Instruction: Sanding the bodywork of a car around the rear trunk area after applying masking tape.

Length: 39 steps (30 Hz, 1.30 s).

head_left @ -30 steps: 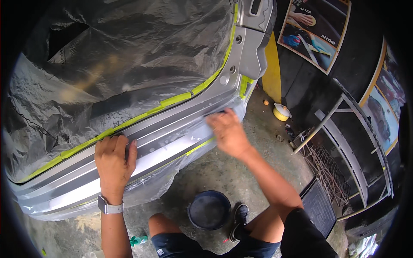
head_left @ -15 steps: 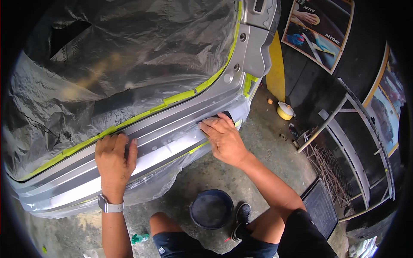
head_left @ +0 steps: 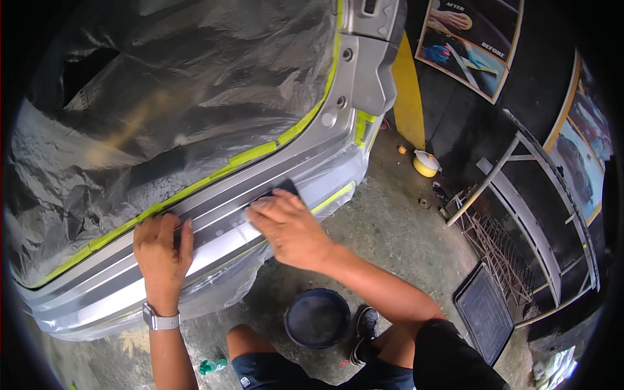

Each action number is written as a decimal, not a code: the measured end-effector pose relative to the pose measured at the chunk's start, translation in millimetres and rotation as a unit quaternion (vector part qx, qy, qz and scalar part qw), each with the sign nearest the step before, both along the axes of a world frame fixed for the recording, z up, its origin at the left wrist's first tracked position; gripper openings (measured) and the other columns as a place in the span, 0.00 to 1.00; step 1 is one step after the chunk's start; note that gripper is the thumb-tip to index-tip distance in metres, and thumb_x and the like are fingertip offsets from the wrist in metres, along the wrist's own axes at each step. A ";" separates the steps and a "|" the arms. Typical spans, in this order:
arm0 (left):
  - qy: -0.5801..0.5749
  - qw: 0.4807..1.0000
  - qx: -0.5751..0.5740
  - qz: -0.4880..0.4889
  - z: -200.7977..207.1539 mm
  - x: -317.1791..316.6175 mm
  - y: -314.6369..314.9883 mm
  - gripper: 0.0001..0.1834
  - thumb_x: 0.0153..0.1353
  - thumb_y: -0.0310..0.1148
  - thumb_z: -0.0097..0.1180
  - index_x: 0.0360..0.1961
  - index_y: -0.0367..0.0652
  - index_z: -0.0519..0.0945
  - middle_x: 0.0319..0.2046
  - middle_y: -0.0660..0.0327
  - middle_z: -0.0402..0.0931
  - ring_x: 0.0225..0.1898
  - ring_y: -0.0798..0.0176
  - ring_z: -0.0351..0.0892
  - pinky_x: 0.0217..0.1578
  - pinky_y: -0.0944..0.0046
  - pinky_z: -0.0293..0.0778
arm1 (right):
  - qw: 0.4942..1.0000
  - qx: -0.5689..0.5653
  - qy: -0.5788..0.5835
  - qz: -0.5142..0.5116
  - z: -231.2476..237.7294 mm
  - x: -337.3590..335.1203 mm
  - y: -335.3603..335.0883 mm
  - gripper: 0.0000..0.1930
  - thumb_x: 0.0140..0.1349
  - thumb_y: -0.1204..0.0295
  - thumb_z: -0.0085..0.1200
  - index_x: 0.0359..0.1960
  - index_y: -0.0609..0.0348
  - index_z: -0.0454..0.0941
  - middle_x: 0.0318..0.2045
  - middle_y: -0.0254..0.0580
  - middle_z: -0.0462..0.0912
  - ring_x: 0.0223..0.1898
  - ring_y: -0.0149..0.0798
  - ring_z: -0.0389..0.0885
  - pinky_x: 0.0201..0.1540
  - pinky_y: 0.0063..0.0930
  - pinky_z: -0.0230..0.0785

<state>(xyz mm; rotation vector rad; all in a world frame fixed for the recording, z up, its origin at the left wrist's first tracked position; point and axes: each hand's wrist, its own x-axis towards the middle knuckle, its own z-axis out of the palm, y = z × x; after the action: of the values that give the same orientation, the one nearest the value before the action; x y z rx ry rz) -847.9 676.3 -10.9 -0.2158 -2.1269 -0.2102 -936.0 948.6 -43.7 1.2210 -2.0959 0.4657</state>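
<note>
Sliding leftward along the silver bumper [head_left: 214,250], my right hand [head_left: 292,227] is now pressing a dark sanding block [head_left: 281,189] flat under its fingers, closing toward my left hand [head_left: 162,250], which is resting spread and empty on the panel; sanding is working back across. Below my wrists, I am seeing a dark bucket [head_left: 317,317].
</note>
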 end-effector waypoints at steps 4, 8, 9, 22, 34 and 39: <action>0.003 1.000 0.009 0.015 -4.7 1.9 -2.1 0.10 0.66 0.33 0.68 0.33 0.41 0.81 0.26 0.52 0.75 0.31 0.44 0.75 0.37 0.47 0.70 | 0.998 0.025 0.048 -0.025 -5.1 -29.6 33.6 0.27 0.57 0.81 0.57 0.62 0.57 0.83 0.58 0.40 0.85 0.60 0.44 0.82 0.78 0.58 0.60; 0.000 1.000 -0.014 -0.004 3.0 -3.4 6.4 0.11 0.66 0.34 0.68 0.31 0.41 0.79 0.25 0.53 0.74 0.30 0.45 0.74 0.36 0.47 0.69 | 0.982 0.001 0.043 -0.184 7.8 -98.3 140.0 0.21 0.62 0.79 0.55 0.57 0.55 0.86 0.53 0.40 0.87 0.58 0.47 0.84 0.78 0.58 0.60; -0.002 1.000 -0.013 -0.004 1.7 -3.6 6.3 0.11 0.66 0.34 0.68 0.31 0.41 0.79 0.25 0.53 0.74 0.30 0.45 0.74 0.36 0.47 0.69 | 0.982 0.002 0.042 -0.184 5.3 -99.0 140.4 0.21 0.62 0.79 0.55 0.57 0.55 0.86 0.53 0.40 0.87 0.58 0.47 0.84 0.78 0.58 0.60; -0.012 1.000 -0.007 0.024 -6.8 2.8 -4.4 0.08 0.66 0.32 0.68 0.35 0.41 0.81 0.27 0.51 0.76 0.31 0.43 0.75 0.37 0.46 0.70 | 0.999 -0.027 0.026 0.021 -14.1 -4.6 -15.9 0.26 0.58 0.75 0.60 0.61 0.58 0.83 0.57 0.43 0.83 0.60 0.44 0.80 0.79 0.57 0.56; 0.002 1.000 -0.006 0.011 1.5 -0.6 2.1 0.08 0.69 0.32 0.65 0.33 0.42 0.80 0.24 0.53 0.74 0.29 0.44 0.74 0.36 0.46 0.69 | 0.998 -0.013 0.033 -0.046 -17.3 -10.6 5.9 0.25 0.59 0.76 0.56 0.60 0.67 0.83 0.58 0.50 0.83 0.62 0.54 0.79 0.75 0.58 0.62; 0.008 1.000 0.008 -0.001 -2.0 -2.9 2.7 0.08 0.70 0.31 0.64 0.33 0.41 0.80 0.23 0.53 0.74 0.28 0.45 0.74 0.35 0.46 0.69 | 0.998 -0.049 0.011 0.049 -18.8 47.4 -94.6 0.24 0.59 0.73 0.58 0.59 0.65 0.84 0.57 0.47 0.84 0.61 0.46 0.81 0.76 0.54 0.61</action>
<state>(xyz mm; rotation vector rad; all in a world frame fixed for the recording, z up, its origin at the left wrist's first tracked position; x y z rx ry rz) -850.8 679.0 -12.9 -0.2094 -2.1089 -0.2250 -888.6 854.0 -62.5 1.2707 -1.9783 0.5897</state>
